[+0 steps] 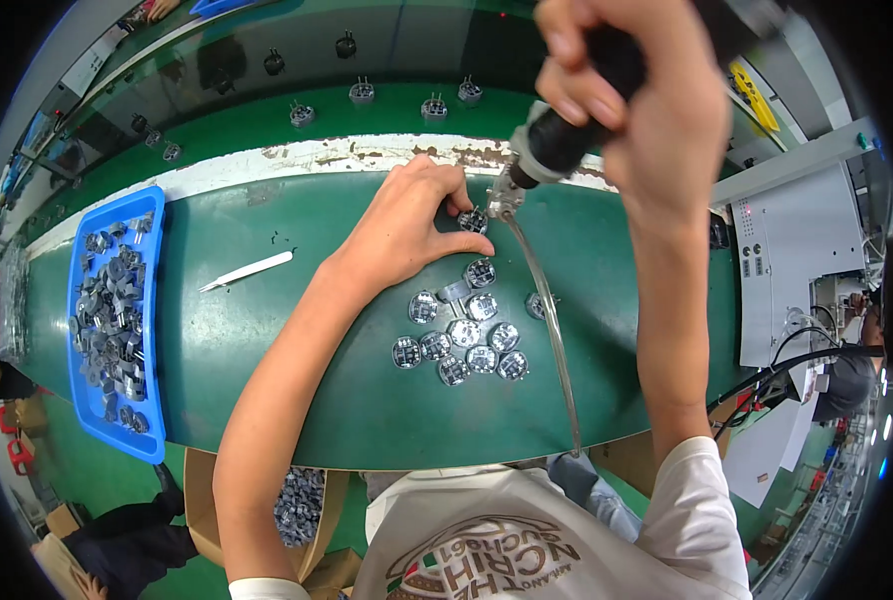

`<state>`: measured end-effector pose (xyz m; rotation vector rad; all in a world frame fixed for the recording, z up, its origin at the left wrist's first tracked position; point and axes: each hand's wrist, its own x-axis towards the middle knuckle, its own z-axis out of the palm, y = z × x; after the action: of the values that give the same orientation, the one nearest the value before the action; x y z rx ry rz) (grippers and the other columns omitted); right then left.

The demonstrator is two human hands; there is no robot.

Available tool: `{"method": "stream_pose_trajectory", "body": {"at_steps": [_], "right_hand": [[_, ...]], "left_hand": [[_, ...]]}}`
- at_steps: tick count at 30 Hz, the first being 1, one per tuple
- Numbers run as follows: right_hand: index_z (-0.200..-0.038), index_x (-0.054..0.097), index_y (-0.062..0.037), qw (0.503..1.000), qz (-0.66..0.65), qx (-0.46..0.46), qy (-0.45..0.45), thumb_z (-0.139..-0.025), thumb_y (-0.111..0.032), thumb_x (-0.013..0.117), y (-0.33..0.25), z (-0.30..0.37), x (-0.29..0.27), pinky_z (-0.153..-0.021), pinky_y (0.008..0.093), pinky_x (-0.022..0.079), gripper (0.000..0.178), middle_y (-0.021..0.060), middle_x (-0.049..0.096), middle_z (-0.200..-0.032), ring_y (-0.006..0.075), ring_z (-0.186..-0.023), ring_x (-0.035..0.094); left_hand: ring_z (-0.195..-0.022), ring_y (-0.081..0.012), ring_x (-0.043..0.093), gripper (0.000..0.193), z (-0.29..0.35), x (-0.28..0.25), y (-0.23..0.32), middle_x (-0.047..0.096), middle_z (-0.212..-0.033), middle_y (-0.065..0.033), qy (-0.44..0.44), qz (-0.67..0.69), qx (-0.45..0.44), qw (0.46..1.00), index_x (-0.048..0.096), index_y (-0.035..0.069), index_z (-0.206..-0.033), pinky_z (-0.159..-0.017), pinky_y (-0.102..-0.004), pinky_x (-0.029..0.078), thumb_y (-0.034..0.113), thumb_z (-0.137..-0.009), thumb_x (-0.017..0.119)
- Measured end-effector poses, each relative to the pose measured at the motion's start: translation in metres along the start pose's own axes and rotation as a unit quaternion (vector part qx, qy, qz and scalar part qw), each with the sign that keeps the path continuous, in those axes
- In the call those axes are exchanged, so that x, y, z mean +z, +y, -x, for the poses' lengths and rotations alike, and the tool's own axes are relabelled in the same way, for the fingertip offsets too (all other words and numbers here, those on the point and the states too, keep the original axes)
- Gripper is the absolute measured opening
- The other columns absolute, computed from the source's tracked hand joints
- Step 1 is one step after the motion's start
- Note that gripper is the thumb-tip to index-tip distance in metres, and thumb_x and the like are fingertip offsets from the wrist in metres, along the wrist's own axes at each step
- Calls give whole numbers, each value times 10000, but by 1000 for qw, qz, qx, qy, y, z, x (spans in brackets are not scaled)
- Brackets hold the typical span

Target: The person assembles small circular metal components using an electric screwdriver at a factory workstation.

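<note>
My right hand point(672, 120), raised at the upper right, is wrapped round a black electric screwdriver point(562, 145). A clear hose point(555, 345) runs from the screwdriver's metal nose down across the table. That nose is right beside a small round metal part with a circuit board point(474, 221). My left hand point(397, 225) pinches this part against the green table between thumb and fingers. Several similar round parts point(464, 333) lie close together just below that hand. One more part point(536, 305) sits apart from them, behind the hose.
White tweezers point(247, 270) rest on the table point(227, 370) at left, near small dark bits. A blue tray point(157, 400) heaped with metal parts stands at the left edge. Beyond the worn white ledge point(317, 155), several parts stand on a green belt point(397, 118). A cardboard box point(202, 500) of parts is below.
</note>
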<state>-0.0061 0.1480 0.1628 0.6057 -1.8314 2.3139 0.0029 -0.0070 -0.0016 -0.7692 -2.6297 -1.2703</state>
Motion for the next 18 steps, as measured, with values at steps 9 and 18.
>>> {"method": "stream_pose_trajectory", "body": {"at_steps": [9, 18], "right_hand": [[-1013, 500, -4, 977, -7, -122, -174, -994, -214, 485, -41, 7, -79, -504, 259, 399, 211, 112, 524, -878, 90, -465, 420], [-814, 496, -28, 987, 66, -61, 136, -957, -184, 583, -40, 18, -5, -353, 237, 359, 230, 73, 508, -601, 84, -350, 358]], "left_hand": [[-883, -259, 589, 573, -32, -34, 0, 626, -927, -64, -13, 5, -66, 998, 646, 59, -996, -801, -400, 496, 419, -659, 938], [-983, -363, 691, 414, -94, 6, -47, 735, -1010, -175, 130, -179, -109, 969, 755, 50, -1040, -854, -465, 554, 336, -762, 865]]}}
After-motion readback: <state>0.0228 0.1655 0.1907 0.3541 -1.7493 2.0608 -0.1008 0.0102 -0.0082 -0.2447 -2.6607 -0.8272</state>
